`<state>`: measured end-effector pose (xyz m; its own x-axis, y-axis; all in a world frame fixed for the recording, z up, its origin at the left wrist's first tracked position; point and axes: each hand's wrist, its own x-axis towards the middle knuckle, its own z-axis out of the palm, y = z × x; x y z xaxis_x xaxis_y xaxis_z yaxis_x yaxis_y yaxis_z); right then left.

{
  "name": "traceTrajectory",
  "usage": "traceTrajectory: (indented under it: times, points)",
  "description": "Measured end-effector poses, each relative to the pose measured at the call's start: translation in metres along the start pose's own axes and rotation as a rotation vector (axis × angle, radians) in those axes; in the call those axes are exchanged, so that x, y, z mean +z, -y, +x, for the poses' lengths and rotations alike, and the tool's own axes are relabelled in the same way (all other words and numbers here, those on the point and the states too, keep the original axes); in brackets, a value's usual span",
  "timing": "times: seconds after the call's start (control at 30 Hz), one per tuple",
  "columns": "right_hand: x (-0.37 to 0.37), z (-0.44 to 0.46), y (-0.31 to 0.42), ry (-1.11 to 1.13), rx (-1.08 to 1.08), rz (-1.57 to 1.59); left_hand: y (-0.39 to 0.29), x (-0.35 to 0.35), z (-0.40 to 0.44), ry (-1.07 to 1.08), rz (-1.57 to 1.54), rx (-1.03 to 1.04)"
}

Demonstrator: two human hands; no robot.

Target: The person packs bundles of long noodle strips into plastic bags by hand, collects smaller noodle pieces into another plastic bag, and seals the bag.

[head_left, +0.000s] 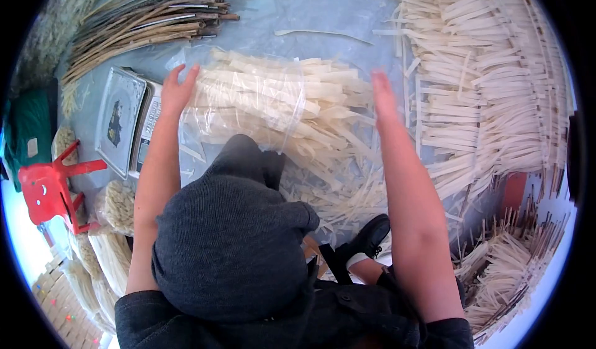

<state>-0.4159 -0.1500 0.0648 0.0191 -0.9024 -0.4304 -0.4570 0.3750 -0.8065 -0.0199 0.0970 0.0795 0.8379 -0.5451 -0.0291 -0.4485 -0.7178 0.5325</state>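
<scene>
A clear plastic bag (248, 100) lies on its side before me, filled with a bundle of pale, flat, dried strips (338, 91). The strips stick out of its right end. My left hand (180, 89) is at the bag's left end, thumb and fingers apart; whether it presses on the plastic I cannot tell. Over on the right, my right hand (383, 97) is held up flat beside the loose strip ends, its fingertips smeared by motion and nothing in it. Broken strips (338, 190) are scattered below the bag.
A scale (127, 122) with a metal tray stands left, near a red plastic stool (53, 184). Thin sticks (155, 23) lie at the upper left. Layered pale strips (484, 88) fill the right side. A dark grey knit-covered shape (230, 243) blocks the lower middle.
</scene>
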Motion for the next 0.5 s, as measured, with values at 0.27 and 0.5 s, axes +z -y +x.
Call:
traceTrajectory:
  times: [0.27,0.5]
  points:
    - [0.012,-0.028,0.040,0.399,0.004,-0.030,-0.124,0.007,-0.012,0.056,0.072,0.607]
    - [0.027,-0.019,0.064,0.309,-0.163,-0.149,-0.201,0.091,0.000,0.843,0.517,0.390]
